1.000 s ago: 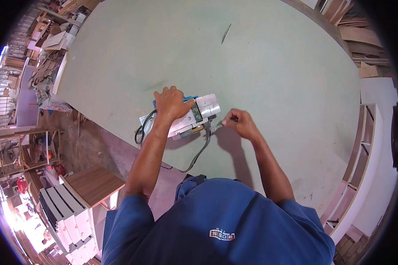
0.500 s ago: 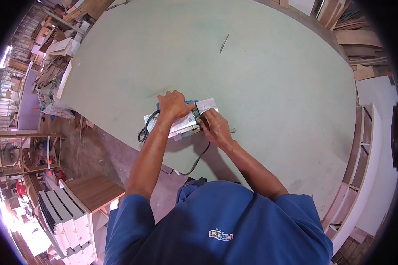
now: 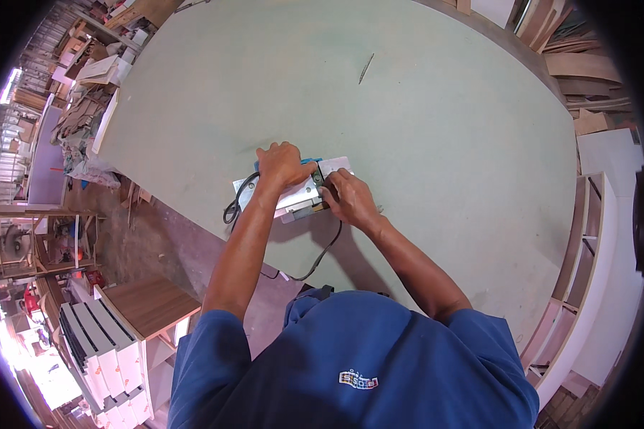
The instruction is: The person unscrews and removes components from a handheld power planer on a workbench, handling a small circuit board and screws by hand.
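Note:
An electric planer (image 3: 299, 199) lies on the green-grey tabletop with its silver sole plates facing up; bits of its blue body show beyond my left hand. My left hand (image 3: 282, 167) is closed over the far edge of the planer, thumb reaching toward the dark cutter slot (image 3: 317, 176) between the plates. At that slot my right hand (image 3: 350, 199) has its fingers bent and pressed together; what they pinch is hidden. A small metal end (image 3: 381, 209), perhaps of a wrench, pokes out beside my right wrist. The black cord (image 3: 325, 252) loops off the tool.
The big table (image 3: 465, 143) fills the middle, and a thin dark strip (image 3: 366, 68) lies toward its far side. White stacked panels (image 3: 107, 357) and a brown wooden board (image 3: 150, 309) stand at the lower left. A white shelf frame (image 3: 587, 279) is on the right.
The right fingers have shifted slightly at the cutter slot, and the metal end by the right wrist shows less. My left hand stays on the planer.

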A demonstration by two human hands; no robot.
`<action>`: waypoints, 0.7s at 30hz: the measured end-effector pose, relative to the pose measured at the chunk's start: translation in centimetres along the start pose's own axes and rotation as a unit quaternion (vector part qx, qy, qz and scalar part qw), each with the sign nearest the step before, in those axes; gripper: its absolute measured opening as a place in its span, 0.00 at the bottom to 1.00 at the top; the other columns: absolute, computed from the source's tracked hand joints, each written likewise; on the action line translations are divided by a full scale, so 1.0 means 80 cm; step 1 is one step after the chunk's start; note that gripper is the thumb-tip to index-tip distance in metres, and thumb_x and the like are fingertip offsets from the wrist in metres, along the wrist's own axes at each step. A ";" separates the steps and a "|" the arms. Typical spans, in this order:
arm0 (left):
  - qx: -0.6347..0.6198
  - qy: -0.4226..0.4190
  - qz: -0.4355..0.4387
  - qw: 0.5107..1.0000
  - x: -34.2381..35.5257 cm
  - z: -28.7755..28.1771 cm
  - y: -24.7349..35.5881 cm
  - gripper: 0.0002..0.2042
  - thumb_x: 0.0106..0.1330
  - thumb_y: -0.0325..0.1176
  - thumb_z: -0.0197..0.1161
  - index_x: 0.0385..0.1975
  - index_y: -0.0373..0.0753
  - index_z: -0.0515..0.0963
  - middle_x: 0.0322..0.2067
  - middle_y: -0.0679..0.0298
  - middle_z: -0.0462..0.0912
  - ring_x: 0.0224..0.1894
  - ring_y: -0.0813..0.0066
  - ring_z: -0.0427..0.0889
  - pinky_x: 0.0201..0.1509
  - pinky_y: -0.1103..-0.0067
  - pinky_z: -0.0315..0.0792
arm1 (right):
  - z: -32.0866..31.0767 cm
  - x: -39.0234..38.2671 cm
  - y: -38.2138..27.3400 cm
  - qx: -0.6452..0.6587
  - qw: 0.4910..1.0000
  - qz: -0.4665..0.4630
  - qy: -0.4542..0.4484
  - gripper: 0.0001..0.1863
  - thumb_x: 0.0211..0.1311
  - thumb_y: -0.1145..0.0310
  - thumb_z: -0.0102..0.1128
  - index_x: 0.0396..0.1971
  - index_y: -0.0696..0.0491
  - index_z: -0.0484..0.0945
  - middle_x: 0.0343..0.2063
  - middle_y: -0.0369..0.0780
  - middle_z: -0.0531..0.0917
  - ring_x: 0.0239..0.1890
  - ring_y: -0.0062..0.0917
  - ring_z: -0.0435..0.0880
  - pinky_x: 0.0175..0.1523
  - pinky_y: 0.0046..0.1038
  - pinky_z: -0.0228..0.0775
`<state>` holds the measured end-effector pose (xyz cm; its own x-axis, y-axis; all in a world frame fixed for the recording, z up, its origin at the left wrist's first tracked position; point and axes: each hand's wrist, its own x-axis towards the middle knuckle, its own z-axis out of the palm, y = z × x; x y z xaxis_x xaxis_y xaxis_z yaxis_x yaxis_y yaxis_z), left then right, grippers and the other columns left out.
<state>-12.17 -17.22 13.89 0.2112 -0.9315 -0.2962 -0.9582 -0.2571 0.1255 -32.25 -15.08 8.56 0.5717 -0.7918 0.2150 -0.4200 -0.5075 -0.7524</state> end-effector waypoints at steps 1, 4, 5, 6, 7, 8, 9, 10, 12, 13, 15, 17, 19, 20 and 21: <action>0.003 -0.014 0.000 1.000 0.002 -0.002 0.002 0.24 0.55 0.59 0.69 0.32 0.40 0.91 0.36 0.54 0.89 0.50 0.57 0.83 0.61 0.56 0.65 | 0.004 -0.001 0.001 0.001 1.000 0.001 0.000 0.10 0.56 0.75 0.67 0.38 0.57 0.79 0.34 0.45 0.79 0.36 0.45 0.82 0.40 0.43 0.77; 0.002 -0.047 -0.003 0.999 0.005 -0.008 0.000 0.25 0.56 0.59 0.70 0.33 0.40 0.91 0.36 0.54 0.90 0.49 0.56 0.84 0.62 0.55 0.65 | 0.011 0.000 0.002 -0.038 0.999 -0.018 0.025 0.09 0.58 0.74 0.67 0.37 0.58 0.79 0.33 0.45 0.79 0.37 0.45 0.83 0.40 0.44 0.77; 0.002 -0.046 -0.001 0.999 0.006 -0.011 0.002 0.25 0.56 0.59 0.70 0.33 0.40 0.91 0.36 0.54 0.90 0.49 0.56 0.84 0.62 0.55 0.65 | 0.011 0.003 0.002 -0.043 0.998 -0.035 0.020 0.07 0.59 0.73 0.67 0.36 0.58 0.79 0.33 0.45 0.79 0.37 0.46 0.83 0.40 0.44 0.77; 0.000 -0.063 -0.005 0.998 0.007 -0.015 0.003 0.25 0.56 0.58 0.69 0.34 0.38 0.90 0.40 0.53 0.89 0.52 0.55 0.83 0.62 0.55 0.65 | 0.011 0.004 0.003 -0.049 0.997 -0.053 0.016 0.07 0.61 0.72 0.67 0.35 0.57 0.78 0.33 0.45 0.79 0.37 0.46 0.82 0.40 0.45 0.76; -0.003 -0.080 -0.009 0.997 0.008 -0.018 0.005 0.25 0.57 0.56 0.69 0.35 0.35 0.88 0.43 0.53 0.89 0.55 0.55 0.81 0.62 0.54 0.65 | 0.008 0.004 0.004 -0.050 0.997 -0.052 0.018 0.07 0.61 0.72 0.67 0.35 0.57 0.78 0.33 0.45 0.79 0.37 0.46 0.82 0.40 0.45 0.76; -0.002 -0.078 -0.010 0.997 0.007 -0.018 0.003 0.25 0.57 0.56 0.69 0.35 0.35 0.88 0.43 0.53 0.89 0.55 0.55 0.81 0.62 0.54 0.65 | 0.004 0.006 0.001 -0.021 0.998 -0.052 0.013 0.06 0.61 0.73 0.66 0.34 0.57 0.78 0.33 0.45 0.79 0.37 0.46 0.82 0.40 0.45 0.76; -0.006 -0.074 -0.006 0.997 0.006 -0.018 0.001 0.25 0.57 0.56 0.69 0.34 0.35 0.89 0.43 0.52 0.89 0.55 0.55 0.82 0.62 0.54 0.65 | 0.001 0.007 -0.002 0.007 0.999 -0.052 0.008 0.06 0.61 0.73 0.66 0.34 0.57 0.78 0.33 0.45 0.79 0.36 0.46 0.82 0.41 0.45 0.76; -0.011 -0.069 -0.003 0.998 0.005 -0.019 0.000 0.25 0.56 0.56 0.69 0.33 0.35 0.89 0.43 0.52 0.89 0.55 0.54 0.82 0.63 0.54 0.65 | 0.001 0.007 -0.004 0.008 0.999 -0.053 0.009 0.06 0.61 0.73 0.66 0.34 0.57 0.78 0.33 0.45 0.79 0.36 0.46 0.82 0.41 0.45 0.76; -0.014 -0.070 -0.002 0.997 0.008 -0.018 -0.002 0.25 0.56 0.56 0.69 0.33 0.36 0.89 0.42 0.52 0.89 0.55 0.54 0.82 0.63 0.54 0.65 | 0.002 0.004 -0.004 0.010 1.000 0.006 0.021 0.06 0.59 0.74 0.65 0.35 0.57 0.79 0.34 0.45 0.79 0.37 0.47 0.82 0.42 0.44 0.77; -0.018 -0.072 0.001 0.997 0.010 -0.018 -0.003 0.25 0.55 0.56 0.69 0.33 0.36 0.89 0.42 0.52 0.89 0.54 0.54 0.82 0.64 0.54 0.64 | 0.004 0.005 -0.004 0.011 1.000 0.004 0.021 0.06 0.59 0.74 0.65 0.35 0.57 0.79 0.34 0.45 0.79 0.37 0.47 0.82 0.42 0.44 0.77; -0.015 -0.077 -0.001 0.997 0.009 -0.018 0.000 0.25 0.56 0.57 0.69 0.33 0.36 0.89 0.42 0.52 0.89 0.54 0.54 0.82 0.64 0.54 0.64 | 0.008 0.003 -0.002 -0.010 1.000 -0.003 0.026 0.07 0.60 0.72 0.65 0.36 0.57 0.80 0.34 0.45 0.79 0.38 0.46 0.82 0.43 0.42 0.76; -0.013 -0.080 -0.001 0.997 0.009 -0.019 0.002 0.25 0.57 0.57 0.68 0.33 0.36 0.89 0.42 0.53 0.89 0.54 0.54 0.82 0.65 0.53 0.64 | 0.007 0.004 0.001 -0.009 1.000 -0.022 0.020 0.07 0.62 0.71 0.65 0.36 0.57 0.80 0.34 0.46 0.79 0.38 0.46 0.82 0.43 0.42 0.76; -0.011 -0.093 -0.001 0.996 0.009 -0.021 0.003 0.25 0.62 0.58 0.65 0.35 0.37 0.89 0.43 0.53 0.89 0.56 0.54 0.81 0.65 0.52 0.63 | 0.003 0.004 0.002 -0.008 0.999 -0.042 0.016 0.07 0.63 0.70 0.66 0.36 0.57 0.80 0.33 0.46 0.79 0.38 0.46 0.83 0.43 0.42 0.76; -0.010 -0.090 -0.003 0.996 0.011 -0.019 0.000 0.25 0.62 0.58 0.65 0.35 0.37 0.89 0.43 0.53 0.89 0.56 0.54 0.81 0.65 0.52 0.63 | 0.000 0.004 0.000 0.015 1.000 -0.019 0.015 0.07 0.62 0.71 0.66 0.36 0.57 0.81 0.33 0.46 0.79 0.38 0.46 0.83 0.43 0.42 0.76; -0.023 -0.089 -0.011 0.996 0.013 -0.017 -0.004 0.25 0.65 0.57 0.62 0.36 0.37 0.89 0.44 0.52 0.89 0.56 0.53 0.82 0.65 0.51 0.63 | -0.002 0.004 -0.004 0.039 0.999 0.005 0.015 0.06 0.62 0.71 0.66 0.36 0.57 0.81 0.33 0.46 0.79 0.38 0.46 0.83 0.43 0.42 0.76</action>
<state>-11.41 -18.48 14.85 0.1902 -0.8668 -0.4611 -0.9431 -0.2918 0.1595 -32.07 -15.26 8.98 0.5468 -0.8064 0.2253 -0.3688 -0.4735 -0.7998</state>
